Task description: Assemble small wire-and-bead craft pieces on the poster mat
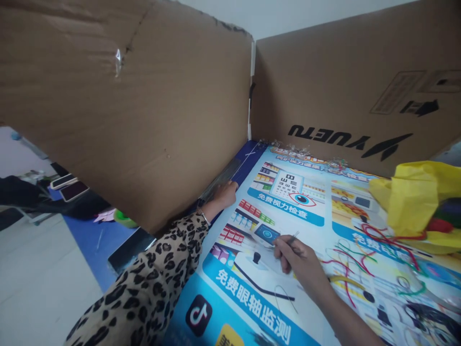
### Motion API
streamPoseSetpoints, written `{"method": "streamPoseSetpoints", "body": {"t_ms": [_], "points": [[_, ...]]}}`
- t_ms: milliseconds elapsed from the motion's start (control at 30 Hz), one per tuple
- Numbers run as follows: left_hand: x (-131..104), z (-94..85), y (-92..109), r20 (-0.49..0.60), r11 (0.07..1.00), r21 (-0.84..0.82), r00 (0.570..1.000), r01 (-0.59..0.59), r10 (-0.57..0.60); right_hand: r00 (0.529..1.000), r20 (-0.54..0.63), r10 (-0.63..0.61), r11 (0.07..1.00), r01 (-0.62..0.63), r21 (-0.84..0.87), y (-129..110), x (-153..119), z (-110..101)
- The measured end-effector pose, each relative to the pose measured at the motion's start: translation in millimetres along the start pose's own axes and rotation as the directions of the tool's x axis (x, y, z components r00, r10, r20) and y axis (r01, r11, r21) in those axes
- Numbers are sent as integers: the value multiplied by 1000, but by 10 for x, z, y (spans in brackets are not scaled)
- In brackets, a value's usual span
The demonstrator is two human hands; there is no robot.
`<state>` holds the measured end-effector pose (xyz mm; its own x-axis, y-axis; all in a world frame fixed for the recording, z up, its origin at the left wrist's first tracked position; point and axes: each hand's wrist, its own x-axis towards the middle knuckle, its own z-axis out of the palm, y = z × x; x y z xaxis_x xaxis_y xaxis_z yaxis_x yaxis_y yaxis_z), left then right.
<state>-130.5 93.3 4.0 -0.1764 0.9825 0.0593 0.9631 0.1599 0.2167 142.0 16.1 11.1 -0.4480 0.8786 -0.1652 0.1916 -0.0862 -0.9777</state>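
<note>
Over the poster (313, 231) | wire-like piece (296, 235) pinched between right fingers (287, 241) | left fingers (230, 189): hold unclear

"Walls?"
"Item: one wall (306, 14), pale and plain, visible above the cardboard from where I stand. Item: two brown cardboard panels, upright, meeting at a corner. Left panel (144, 105): creased near the top, one glossy scrap of clear tape (118, 62). Right panel (324, 81): black lettering (327, 137), upside down, and a black arrow (421, 107)."
"The corner joint?"
"White tape (253, 57), in strips, down the seam."
"Floor?"
"One floor (32, 283), pale, smooth, showing at the left."
"Furniture?"
"One table (84, 245), blue-topped, the blue visible on both sides of the left panel."
"Light?"
"Cool, soft, rather dim; darker on the right panel beside the seam."
</note>
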Motion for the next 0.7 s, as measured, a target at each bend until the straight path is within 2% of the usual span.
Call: {"method": "streamPoseSetpoints", "body": {"t_ms": [233,467,600,700], "points": [[-129,72,151,-48,992,-3,990,130,-130,998,-7,-60,993,59,-103,32,-70,2],[-170,5,241,-32,979,5,979,202,-202,995,43,-92,986,97,-139,73,-119,-15],[-154,11,210,-14,981,4,981,193,-193,993,69,-100,984,109,-143,117,-143,-54],[-109,30,102,5,992,-7,992,129,-129,992,89,-92,980,106,-167,134,-162,-80]]}}
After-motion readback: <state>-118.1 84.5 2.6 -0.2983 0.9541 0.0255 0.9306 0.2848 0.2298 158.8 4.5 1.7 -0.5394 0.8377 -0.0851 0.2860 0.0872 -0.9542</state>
